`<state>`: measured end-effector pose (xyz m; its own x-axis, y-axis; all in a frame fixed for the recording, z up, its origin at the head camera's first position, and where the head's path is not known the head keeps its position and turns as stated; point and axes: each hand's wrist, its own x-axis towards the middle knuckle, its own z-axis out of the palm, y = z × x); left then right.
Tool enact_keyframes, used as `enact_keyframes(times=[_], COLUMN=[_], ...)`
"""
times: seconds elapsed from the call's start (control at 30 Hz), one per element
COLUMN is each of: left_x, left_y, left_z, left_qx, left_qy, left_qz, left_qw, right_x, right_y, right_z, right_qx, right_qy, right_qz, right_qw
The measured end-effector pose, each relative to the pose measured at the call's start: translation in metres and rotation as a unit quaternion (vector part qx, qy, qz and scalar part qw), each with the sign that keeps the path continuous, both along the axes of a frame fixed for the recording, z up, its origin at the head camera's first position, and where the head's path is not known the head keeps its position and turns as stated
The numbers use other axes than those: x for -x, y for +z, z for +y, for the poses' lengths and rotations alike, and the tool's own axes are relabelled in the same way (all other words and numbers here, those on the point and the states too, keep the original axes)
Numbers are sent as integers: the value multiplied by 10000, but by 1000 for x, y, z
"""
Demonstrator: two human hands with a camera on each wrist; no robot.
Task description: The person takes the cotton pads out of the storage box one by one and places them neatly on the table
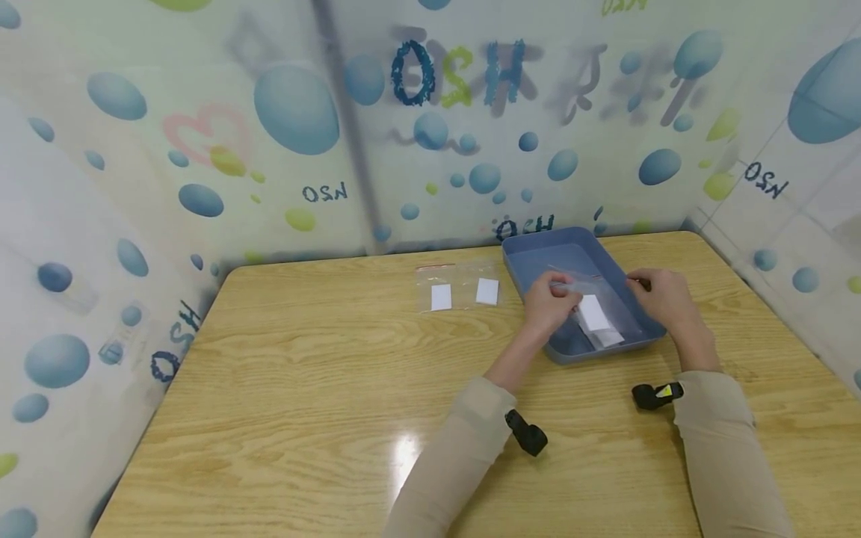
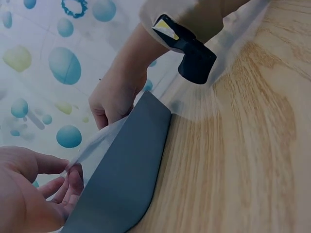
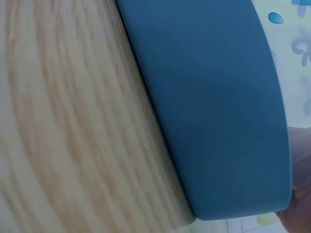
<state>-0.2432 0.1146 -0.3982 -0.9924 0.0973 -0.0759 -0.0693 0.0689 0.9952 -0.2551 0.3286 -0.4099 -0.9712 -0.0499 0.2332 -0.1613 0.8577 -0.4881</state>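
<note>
Over a blue-grey tray (image 1: pixel 554 254), my left hand (image 1: pixel 548 305) pinches one side of a clear zip bag (image 1: pixel 608 288). A white card (image 1: pixel 592 312) shows at the bag, close to the left fingertips. My right hand (image 1: pixel 666 299) is at the tray's right side and pinches the bag's opposite edge. In the left wrist view the plastic stretches between both hands behind the tray wall (image 2: pixel 126 170). Below the card, more white pieces in clear plastic (image 1: pixel 608 338) lie in the tray. The right wrist view shows mostly tray wall; the right fingers are hidden there.
Left of the tray, clear bags holding white cards (image 1: pixel 441 297) lie flat on the wooden table (image 1: pixel 303 359). A printed curtain with blue dots (image 1: pixel 296 108) stands behind the table and along its sides. Both sleeves carry a small black wrist camera (image 1: pixel 528 435).
</note>
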Motion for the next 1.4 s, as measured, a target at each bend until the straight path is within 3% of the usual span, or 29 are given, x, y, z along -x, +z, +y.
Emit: enact_keyframes(times=[0.27,0.6,0.73,1.4], left_x=[2,6,9,19], left_y=[1,0,1,0], left_z=[-12,-38,-50,-101], left_qx=[-530,-961,-1119,-939], left_qy=[-242,-798,-880,-980], left_qz=[-108,107,166,646], left_qw=[9982,9921,9897,9886], right_x=[0,0,0,2], right_y=[0,0,1,-2], right_z=[0,0,0,3], right_qx=[-69,-57,-62,-103], right_qy=[-72,-32,-19,-42], right_qz=[-15,-51,10,-70], right_qw=[9999,10000,10000,9999])
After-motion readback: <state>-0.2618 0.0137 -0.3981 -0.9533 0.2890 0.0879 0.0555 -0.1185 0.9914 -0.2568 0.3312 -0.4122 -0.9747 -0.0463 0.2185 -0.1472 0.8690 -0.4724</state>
